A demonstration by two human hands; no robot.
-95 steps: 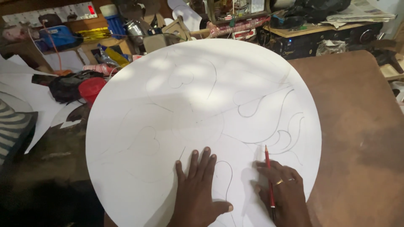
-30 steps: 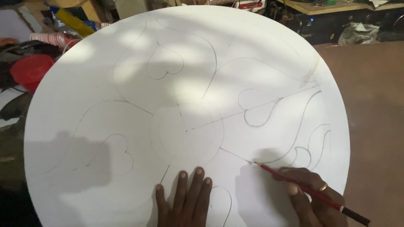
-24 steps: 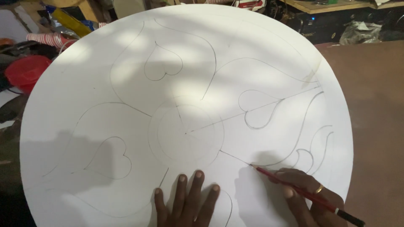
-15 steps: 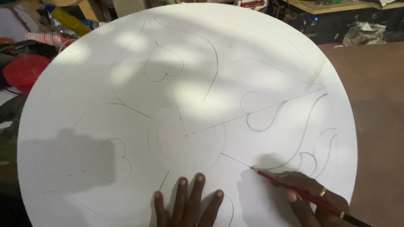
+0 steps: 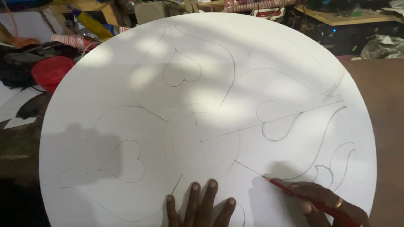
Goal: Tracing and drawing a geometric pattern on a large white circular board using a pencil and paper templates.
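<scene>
Both hands, left hand (image 5: 201, 206) and right hand (image 5: 326, 206), are cropped; red pencil (image 5: 309, 199) partly hidden.

A large white round board (image 5: 202, 63) fills the frame, lying flat, pencilled with hearts, curves and central circles. A red pencil (image 5: 309, 201) slants at lower right, tip touching the board.

Single head cam, looking steeply down from above the white round board (image 5: 202, 105) on the table (image 5: 385, 126), close in; facing fwd toward clutter at the far edge, hands peeking in at bottom of frame
</scene>
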